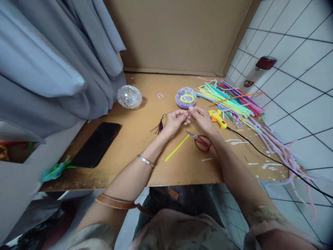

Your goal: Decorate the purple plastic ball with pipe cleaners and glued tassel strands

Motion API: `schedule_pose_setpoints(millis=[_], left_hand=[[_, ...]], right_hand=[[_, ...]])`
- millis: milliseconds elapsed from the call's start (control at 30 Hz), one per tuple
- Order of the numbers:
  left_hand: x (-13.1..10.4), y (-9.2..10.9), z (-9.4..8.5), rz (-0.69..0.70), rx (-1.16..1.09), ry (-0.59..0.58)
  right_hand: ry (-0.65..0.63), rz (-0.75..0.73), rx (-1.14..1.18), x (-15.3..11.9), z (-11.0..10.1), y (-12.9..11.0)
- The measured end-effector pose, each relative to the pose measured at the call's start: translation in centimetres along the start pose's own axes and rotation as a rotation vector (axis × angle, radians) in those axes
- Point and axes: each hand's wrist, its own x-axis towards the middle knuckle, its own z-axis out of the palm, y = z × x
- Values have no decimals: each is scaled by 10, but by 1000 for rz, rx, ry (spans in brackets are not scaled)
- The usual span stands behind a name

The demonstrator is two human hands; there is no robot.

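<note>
Over the middle of the table, my left hand [177, 119] and my right hand [200, 117] meet fingertip to fingertip, both pinched closed. Between them shows a tiny dark loop, too small to name. Beside my left hand lies a dark purple tassel [158, 125] with a looped cord. Just beyond my fingers sits a round purple-and-clear ball [185, 97] with a yellow ring on its top. Red-handled scissors [202, 143] lie below my hands, their tip by a yellow strip [177, 148]. A yellow glue gun [219, 118] rests close to my right hand.
Many coloured pipe cleaners [230, 100] are heaped at the right, against the tiled wall. A clear ball [129, 97] and a black phone [96, 144] lie on the left. The glue gun's black cord [270, 158] runs off the right edge. A grey curtain [104, 69] hangs at left.
</note>
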Motion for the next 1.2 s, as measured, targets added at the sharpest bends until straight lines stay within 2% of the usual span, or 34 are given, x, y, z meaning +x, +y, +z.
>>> schedule_pose_setpoints(millis=[167,300,433,567,633,767,867,933,1067,1200], left_hand=[[0,1,1,-25,-26,-2],[4,1,-3,-12,-64,62],[10,2,-8,-31,-130,191],[12,4,-12,-41,-152,241],[13,3,-13,-27,-137,264],[15,-3,-16,8,-92,324],[16,-10,-16,14,-71,316],[15,-12,-14,4,-74,291],[14,-13,-14,-16,-97,258],[13,-14,-18,-7,-113,240]], right_hand=[[-19,65,113,2,6,9],[-39,109,90,5,10,7],[-27,115,6,18,12,-9],[2,80,-125,34,16,-13],[103,34,-143,36,19,-7],[474,-50,-124,28,17,16],[605,-46,-140,21,12,29],[563,-21,-139,18,11,33],[325,24,-85,16,18,31],[181,79,-33,12,27,27]])
